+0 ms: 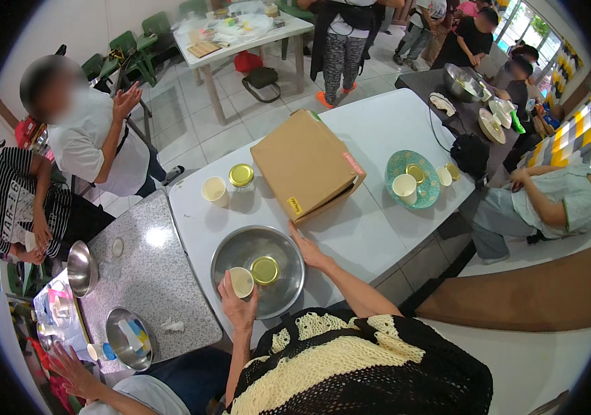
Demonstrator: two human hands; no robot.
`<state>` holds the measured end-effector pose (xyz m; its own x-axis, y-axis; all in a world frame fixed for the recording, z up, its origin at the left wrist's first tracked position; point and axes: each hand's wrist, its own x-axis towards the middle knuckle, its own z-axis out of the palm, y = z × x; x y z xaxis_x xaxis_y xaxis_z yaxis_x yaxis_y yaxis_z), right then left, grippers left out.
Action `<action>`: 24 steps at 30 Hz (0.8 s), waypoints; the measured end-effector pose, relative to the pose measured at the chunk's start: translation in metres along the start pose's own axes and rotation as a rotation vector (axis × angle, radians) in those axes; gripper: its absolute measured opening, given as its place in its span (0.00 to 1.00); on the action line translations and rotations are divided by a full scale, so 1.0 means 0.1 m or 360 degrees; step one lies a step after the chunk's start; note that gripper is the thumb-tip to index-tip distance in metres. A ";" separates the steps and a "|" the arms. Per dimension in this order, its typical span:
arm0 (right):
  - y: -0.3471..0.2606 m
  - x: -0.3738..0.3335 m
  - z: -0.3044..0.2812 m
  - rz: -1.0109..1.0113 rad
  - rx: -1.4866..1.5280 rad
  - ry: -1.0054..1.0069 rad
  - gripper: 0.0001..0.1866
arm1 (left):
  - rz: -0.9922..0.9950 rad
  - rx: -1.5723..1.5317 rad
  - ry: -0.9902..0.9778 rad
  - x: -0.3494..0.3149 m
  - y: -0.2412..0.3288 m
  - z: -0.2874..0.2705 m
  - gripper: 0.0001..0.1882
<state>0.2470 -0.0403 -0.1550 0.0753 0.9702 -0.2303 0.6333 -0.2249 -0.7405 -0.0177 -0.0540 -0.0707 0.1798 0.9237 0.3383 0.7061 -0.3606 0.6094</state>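
My left hand [239,308] is wrapped round a pale paper cup [242,283], held over the near left side of a wide steel bowl [288,250]. Inside that bowl stands a jar with a gold lid [265,270]. My right hand [311,252] lies with its fingers stretched out between the bowl's right rim and the near corner of a closed cardboard box [309,162]; whether it touches either one I cannot tell. Beyond the bowl, another paper cup [215,191] stands beside a clear jar with a gold lid [241,175].
At the right of the white table [378,228], a patterned teal bowl [397,166] holds a cup and a gold-lidded jar. Steel bowls [82,270] stand on the speckled table [164,290] at left. A co-worker's hand [74,372] is raised at lower left; several people are around.
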 end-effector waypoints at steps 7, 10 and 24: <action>-0.05 -0.01 0.02 0.0177 0.0108 0.0060 0.44 | -0.0061 -0.0044 -0.0039 0.01 0.03 -0.03 0.43; -0.06 -0.03 0.02 0.0213 0.0092 0.0071 0.45 | -0.0069 -0.0036 -0.0049 0.00 0.02 -0.04 0.43; 0.29 0.07 0.18 -0.0243 0.0227 0.0371 0.40 | -0.0011 0.0007 -0.0011 0.01 0.01 -0.02 0.42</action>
<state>0.2523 -0.0417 -0.1894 0.1724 0.9846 0.0292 0.5376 -0.0692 -0.8403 -0.0179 -0.0544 -0.0682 0.1793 0.9271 0.3291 0.7105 -0.3534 0.6085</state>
